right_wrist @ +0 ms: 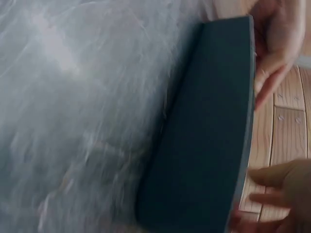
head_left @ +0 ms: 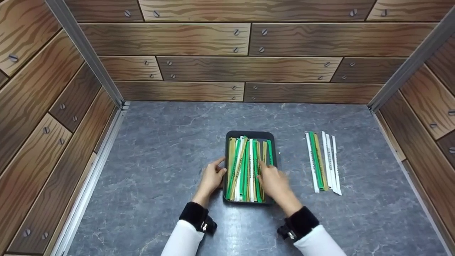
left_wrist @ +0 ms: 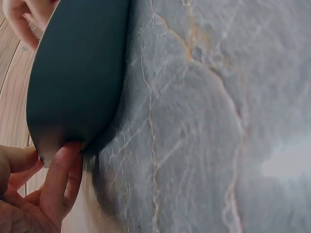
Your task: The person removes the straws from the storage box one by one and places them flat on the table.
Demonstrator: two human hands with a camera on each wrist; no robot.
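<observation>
A dark rectangular tray [head_left: 250, 134] holds many long slim stick packets [head_left: 244, 169] in green, white and gold, lying lengthwise side by side. At the tray's left side, my left hand [head_left: 210, 177] holds the edge. In the left wrist view, the fingers [left_wrist: 65, 162] of that hand press the tray's outer wall low down, near its corner, with another digit at the rim. My right hand [head_left: 275, 180] is over the tray's right part, its fingertips among the packets. No packet shows clearly between the fingers [right_wrist: 269, 199] in the right wrist view.
To the right of the tray, several more white, green and gold packets [head_left: 322, 161] lie loosely in a row on the grey marbled surface [head_left: 170, 142]. Wood-patterned panels [head_left: 199, 67] stand at the back and both sides, joined by metal corner posts [head_left: 90, 57].
</observation>
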